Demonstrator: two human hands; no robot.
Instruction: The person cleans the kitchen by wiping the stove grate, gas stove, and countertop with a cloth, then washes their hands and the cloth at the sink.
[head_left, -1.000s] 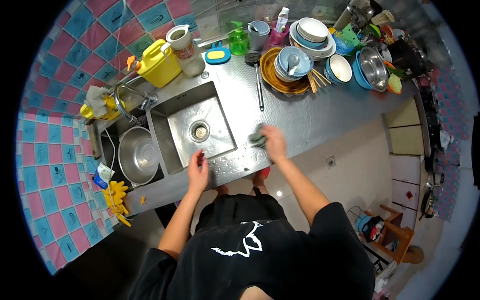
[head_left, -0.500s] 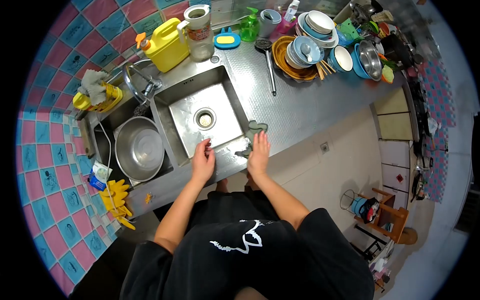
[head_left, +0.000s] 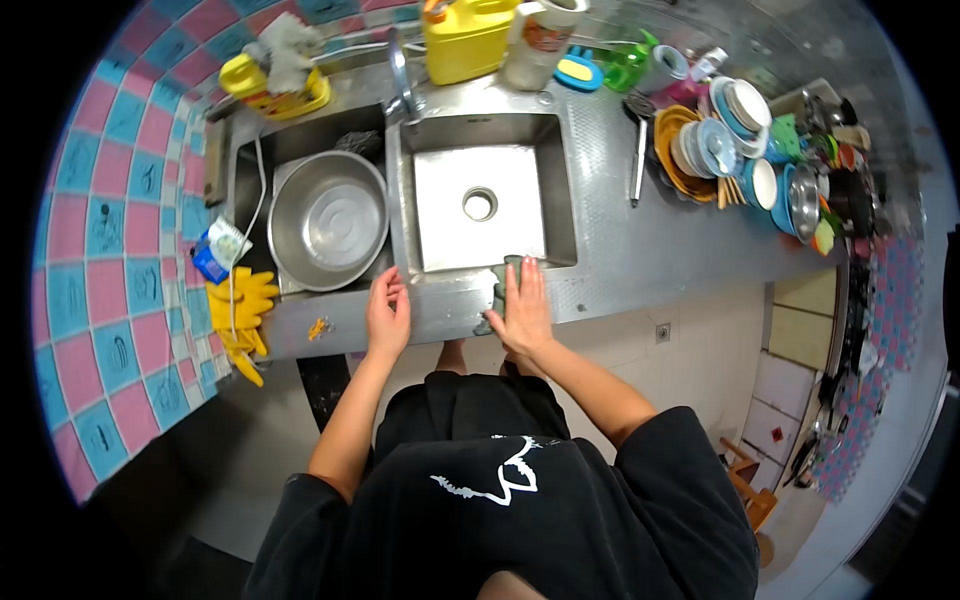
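Note:
My right hand [head_left: 522, 308] lies flat with its fingers stretched out, pressing on a dark green cloth [head_left: 498, 292] at the front rim of the sink. Part of the cloth is hidden under the palm and fingers. My left hand [head_left: 388, 312] is held over the counter's front strip, near the divider between the two basins. Its fingers are loosely bent, and nothing shows in them. In front of my hands is the right-hand sink basin [head_left: 558, 200], with a round drain [head_left: 480, 204] in its floor. A large metal pot [head_left: 330, 222] sits in the left basin.
Yellow rubber gloves [head_left: 240, 305] hang at the counter's left end. A faucet [head_left: 400, 85], a yellow jug [head_left: 465, 40] and a pitcher [head_left: 540, 45] stand behind the sink. To the right are a long-handled brush [head_left: 638, 150], stacked bowls [head_left: 712, 148] and a metal bowl [head_left: 803, 200].
The view has turned, so the sink appears straighter and farther right. My right hand and the cloth have slid left along the front rim. My left hand has also shifted left.

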